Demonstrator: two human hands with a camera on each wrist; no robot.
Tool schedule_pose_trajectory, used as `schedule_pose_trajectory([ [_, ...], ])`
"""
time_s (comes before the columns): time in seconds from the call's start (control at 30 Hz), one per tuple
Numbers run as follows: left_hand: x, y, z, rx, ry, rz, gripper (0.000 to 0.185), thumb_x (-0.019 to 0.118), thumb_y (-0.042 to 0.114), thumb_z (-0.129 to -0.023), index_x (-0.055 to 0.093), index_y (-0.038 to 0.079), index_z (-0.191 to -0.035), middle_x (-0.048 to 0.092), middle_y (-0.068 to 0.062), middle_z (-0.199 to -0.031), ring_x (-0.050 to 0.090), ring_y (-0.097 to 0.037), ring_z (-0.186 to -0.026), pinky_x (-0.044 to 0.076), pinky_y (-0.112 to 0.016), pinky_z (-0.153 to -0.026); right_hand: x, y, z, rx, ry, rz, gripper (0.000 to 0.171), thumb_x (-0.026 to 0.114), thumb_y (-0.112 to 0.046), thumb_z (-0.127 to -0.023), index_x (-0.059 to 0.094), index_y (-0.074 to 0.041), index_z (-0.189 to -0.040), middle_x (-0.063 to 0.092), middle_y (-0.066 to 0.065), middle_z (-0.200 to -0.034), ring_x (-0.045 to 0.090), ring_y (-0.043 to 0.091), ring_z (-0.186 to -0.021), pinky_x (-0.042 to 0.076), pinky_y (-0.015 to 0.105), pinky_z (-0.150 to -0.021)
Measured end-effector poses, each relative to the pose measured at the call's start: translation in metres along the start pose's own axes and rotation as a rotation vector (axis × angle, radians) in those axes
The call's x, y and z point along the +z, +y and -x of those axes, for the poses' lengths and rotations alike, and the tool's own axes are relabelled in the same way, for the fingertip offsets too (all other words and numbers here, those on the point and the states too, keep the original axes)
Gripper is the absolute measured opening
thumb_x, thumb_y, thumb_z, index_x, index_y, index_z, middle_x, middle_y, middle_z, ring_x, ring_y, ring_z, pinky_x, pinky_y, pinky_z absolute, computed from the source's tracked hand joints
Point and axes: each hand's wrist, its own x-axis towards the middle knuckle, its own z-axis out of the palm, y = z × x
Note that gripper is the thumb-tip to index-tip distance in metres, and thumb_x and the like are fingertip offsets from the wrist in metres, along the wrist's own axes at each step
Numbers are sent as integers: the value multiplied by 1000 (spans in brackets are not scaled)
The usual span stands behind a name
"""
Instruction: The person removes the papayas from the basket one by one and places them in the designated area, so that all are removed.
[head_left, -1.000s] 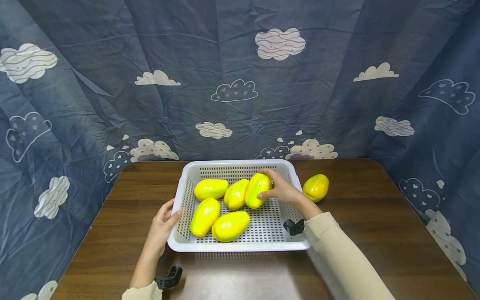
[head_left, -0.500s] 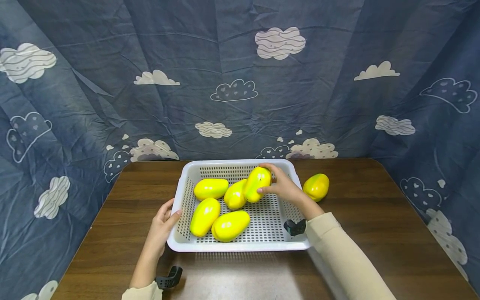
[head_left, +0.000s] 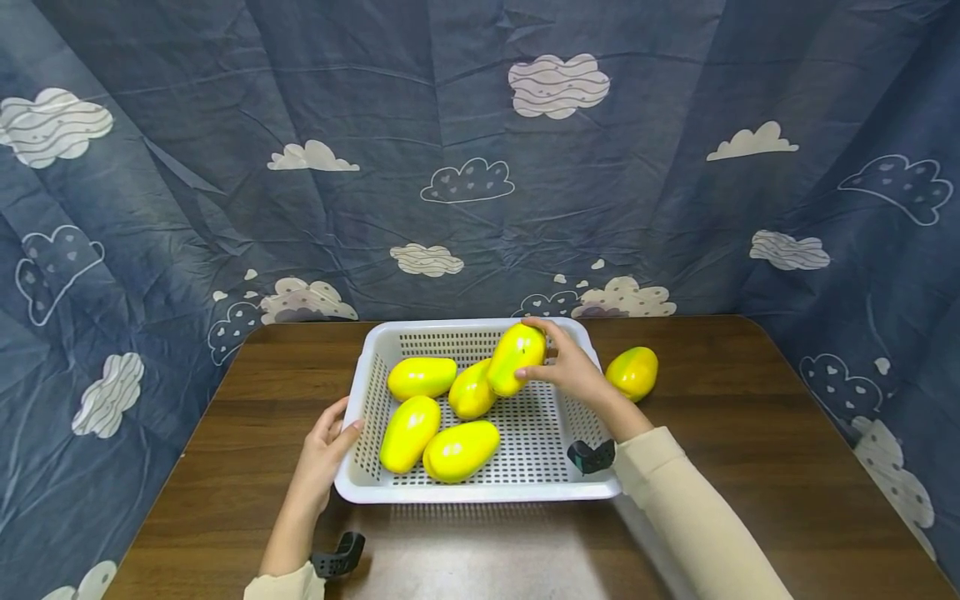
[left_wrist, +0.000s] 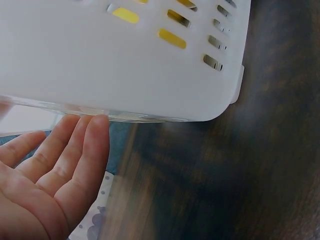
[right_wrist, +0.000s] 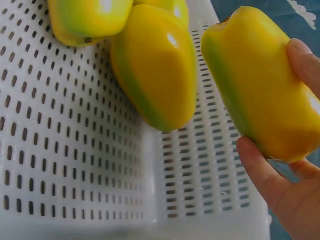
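mangoes (head_left: 459,451) yellow-green | basket (head_left: 480,490) white | backdrop (head_left: 375,150) blue, cloud-patterned

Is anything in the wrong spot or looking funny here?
One yellow fruit lies alone on the table, outside the white basket, to its right. Four fruits lie inside, and the right hand holds a fifth one above them. Nothing looks spilled or broken.

left-wrist basket (left_wrist: 125,60) blurred, mango (right_wrist: 260,90) cropped

Four mangoes (head_left: 442,412) crowd the basket's (head_left: 480,490) left; its right floor lies bare.
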Motion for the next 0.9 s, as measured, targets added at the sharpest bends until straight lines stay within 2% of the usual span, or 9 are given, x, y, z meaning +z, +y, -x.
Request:
schedule_pose_trajectory([
  [0.2,0,0,0,2,2,-9,49,56,21,-89,37,14,-133,52,-24,-118,60,-34,-92,53,-40,-68,-8,-10,6,-50,21,-3,80,77,-17,-69,34,-23,-136,29,9,-136,46,37,-107,48,40,-81],
  [0.43,-1,-1,0,0,0,-2,49,56,20,-89,37,15,-133,52,-23,-119,60,-34,-92,53,-40,-68,-19,-19,17,-25,73,-1,79,77,-20,-71,33,-26,-136,25,9,-137,44,37,-107,48,41,-81],
  [0.63,-1,-1,-1,1,-1,9,49,57,20,-89,37,14,-133,51,-23,-120,60,-34,-94,53,-40,-68,-26,-19,25,-42,114,-38,80,76,-13,-72,31,-21,-138,21,10,-140,41,39,-109,47,43,-82],
  [0.9,-1,-1,-2,1,0,13,48,56,18,-89,37,14,-134,52,-23,-119,60,-33,-93,53,-40,-68,-38,-10,35,-74,204,-69,80,76,-11,-71,33,-16,-137,24,11,-136,45,37,-106,48,34,-81],
])
